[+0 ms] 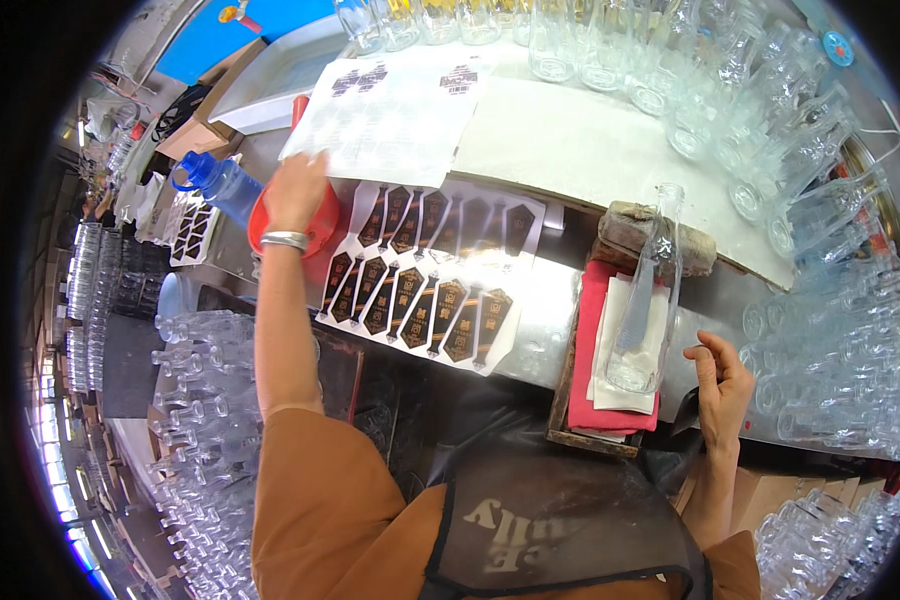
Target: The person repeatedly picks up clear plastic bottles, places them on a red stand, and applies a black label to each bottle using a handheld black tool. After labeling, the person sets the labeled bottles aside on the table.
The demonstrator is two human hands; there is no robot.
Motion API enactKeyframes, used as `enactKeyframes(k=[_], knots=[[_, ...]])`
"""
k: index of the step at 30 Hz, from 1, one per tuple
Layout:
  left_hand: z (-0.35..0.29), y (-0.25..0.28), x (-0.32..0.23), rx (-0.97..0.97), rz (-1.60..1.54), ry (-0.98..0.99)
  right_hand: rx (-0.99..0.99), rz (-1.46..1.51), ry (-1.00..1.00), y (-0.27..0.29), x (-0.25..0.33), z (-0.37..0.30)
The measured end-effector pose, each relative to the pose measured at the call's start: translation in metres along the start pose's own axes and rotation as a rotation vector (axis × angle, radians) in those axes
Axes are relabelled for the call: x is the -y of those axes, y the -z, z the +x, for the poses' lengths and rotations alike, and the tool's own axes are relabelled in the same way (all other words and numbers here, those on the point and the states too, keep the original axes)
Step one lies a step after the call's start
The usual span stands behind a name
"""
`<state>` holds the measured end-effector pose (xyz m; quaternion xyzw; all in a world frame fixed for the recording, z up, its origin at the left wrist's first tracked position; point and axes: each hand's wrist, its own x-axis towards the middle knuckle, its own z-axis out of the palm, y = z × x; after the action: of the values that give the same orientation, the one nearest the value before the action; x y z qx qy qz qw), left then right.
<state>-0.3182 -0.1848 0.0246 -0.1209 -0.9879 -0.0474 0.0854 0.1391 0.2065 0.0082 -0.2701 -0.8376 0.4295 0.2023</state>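
My left hand reaches over a red bowl on the left of the bench; its fingers are blurred and partly hidden, so what they touch cannot be told. A sheet of dark, tie-shaped decals with gold marks lies just right of the bowl. A clear glass bottle rests on folded white cloth over a red cloth, its neck against a rolled towel. Beside the bottle, to its right, my right hand is held with thumb and fingers loosely bent and apart, nothing in it.
Clear glass bottles stand crowded along the far right and at the lower left. A blue-capped water bottle is next to the bowl. White printed paper overlaps the pale board. A wooden tray frames the cloths.
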Motion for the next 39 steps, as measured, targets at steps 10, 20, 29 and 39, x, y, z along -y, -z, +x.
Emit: enactKeyframes(k=[10,20,29,39], knots=[[0.052,-0.102,0.191,0.459,-0.598,0.583,-0.011,-0.030,0.079,-0.002,0.005,-0.006],[0.041,-0.011,-0.139,-0.245,-0.449,-0.557,0.015,-0.100,0.078,0.000,-0.001,-0.004],[0.012,-0.024,-0.140,0.002,-0.116,-0.494,0.022,-0.096,0.034,0.009,-0.014,-0.007],[-0.088,0.000,-0.113,-0.016,-0.199,-0.573,0.282,0.134,0.071,0.005,-0.012,-0.038]])
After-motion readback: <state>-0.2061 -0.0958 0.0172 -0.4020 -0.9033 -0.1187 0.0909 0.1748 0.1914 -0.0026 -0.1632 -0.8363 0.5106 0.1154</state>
